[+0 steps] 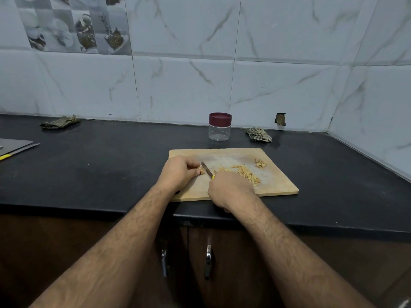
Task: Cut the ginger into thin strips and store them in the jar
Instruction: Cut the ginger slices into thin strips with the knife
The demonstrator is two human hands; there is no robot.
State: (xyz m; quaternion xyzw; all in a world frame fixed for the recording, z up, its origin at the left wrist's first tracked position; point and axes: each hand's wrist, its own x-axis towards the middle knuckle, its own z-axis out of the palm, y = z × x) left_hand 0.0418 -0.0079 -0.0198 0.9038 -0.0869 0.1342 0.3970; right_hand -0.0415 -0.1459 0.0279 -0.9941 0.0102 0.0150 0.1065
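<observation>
A small tan piece of ginger (202, 170) lies on the left part of a wooden cutting board, with a heap of thin pale strips (244, 173) near the board's middle. Behind the board stands an upright clear jar (220, 126), its maroon lid on.

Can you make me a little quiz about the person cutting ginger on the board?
1. True or false: the jar has its lid on.
2. Which hand holds the knife: A) left hand B) right hand?
3. Fill in: the pile of cut strips lies on the wooden ____.

Key:
1. True; the dark red lid sits on it.
2. B; the left hand pinches the small ginger piece beside the blade.
3. Board; the cutting board rests on the black counter.
</observation>
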